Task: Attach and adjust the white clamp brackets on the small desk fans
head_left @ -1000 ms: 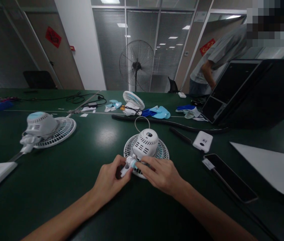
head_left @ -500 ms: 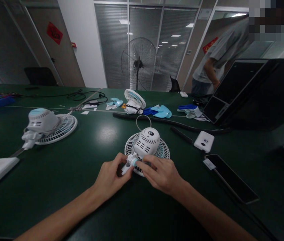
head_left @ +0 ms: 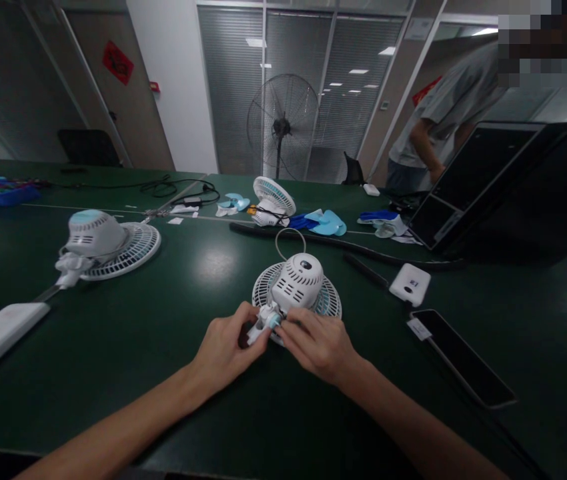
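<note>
Blue tray (head_left: 1, 193): Piled with small mixed items, it sits near the back of the green bench (head_left: 188, 293).
Left fan (head_left: 94, 237): White, it lies grille down, motor housing up, its stem running to a white base (head_left: 3, 340).
Black cable (head_left: 162, 189): Coiled loosely at the back.
Left hand (head_left: 228, 340): Its grip is pinched on the white bracket (head_left: 263, 313) at the near side of the centre fan, thumb opposite fingers.
Blue blade (head_left: 234, 203): Lies behind the hands, left of a tilted white fan (head_left: 273, 195).
Centre fan (head_left: 297, 283): Grille down on the bench directly before the person, vented housing up, a thin wire arching behind it.
Right hand (head_left: 321, 343): Fingertips rest against the light-blue knob (head_left: 274, 321) on the bracket; whether its grip is closed around the knob cannot be told.
Second blue blade (head_left: 328, 223): Lies beyond the centre fan, next to dark-blue cloth.
White box (head_left: 410, 285): Just behind a dark-screened phone (head_left: 466, 357), to the right of the hands.
Co-worker (head_left: 426, 143): A person in a grey shirt leans behind a large black case (head_left: 503, 190).
</note>
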Demonstrator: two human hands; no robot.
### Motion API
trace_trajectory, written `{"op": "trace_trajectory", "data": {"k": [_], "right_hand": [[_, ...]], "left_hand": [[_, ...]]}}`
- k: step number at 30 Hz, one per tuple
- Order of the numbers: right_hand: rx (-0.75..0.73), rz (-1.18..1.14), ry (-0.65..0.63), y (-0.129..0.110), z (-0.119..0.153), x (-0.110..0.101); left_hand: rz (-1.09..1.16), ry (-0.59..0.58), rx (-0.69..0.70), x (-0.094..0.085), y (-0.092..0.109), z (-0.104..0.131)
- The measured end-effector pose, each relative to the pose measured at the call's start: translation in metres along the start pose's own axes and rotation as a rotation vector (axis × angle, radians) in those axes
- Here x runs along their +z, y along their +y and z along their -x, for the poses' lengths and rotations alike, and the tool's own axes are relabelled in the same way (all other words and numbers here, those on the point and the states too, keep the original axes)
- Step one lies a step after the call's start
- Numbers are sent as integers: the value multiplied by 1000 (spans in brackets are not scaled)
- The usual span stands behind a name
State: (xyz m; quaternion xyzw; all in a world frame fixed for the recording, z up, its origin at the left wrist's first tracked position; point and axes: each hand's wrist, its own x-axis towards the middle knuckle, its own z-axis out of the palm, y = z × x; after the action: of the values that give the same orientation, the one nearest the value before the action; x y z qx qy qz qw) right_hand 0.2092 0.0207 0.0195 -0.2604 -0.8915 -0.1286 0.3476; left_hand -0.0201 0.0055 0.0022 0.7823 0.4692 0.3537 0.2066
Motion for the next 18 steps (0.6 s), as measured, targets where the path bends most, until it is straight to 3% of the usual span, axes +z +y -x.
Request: {"op": "trace_trajectory", "data": {"k": [4,8,12,15,18], "right_hand": [[139,-24,-1,-4,2,-1],[-59,64,-37,12,6,-9],[-127,91,12,22,6,-10],[-59,42,55,14,3,-3],[111,-18,120,-3,0,7]], "left_hand": [[-4,14,-13,0,-1,0],[5,-5,-19,0,-2,0],[5,-17,-16,0,-3,0],[-3,-17,-16,1,-3,0],[-12,2,-18,2,-3,0]]}}
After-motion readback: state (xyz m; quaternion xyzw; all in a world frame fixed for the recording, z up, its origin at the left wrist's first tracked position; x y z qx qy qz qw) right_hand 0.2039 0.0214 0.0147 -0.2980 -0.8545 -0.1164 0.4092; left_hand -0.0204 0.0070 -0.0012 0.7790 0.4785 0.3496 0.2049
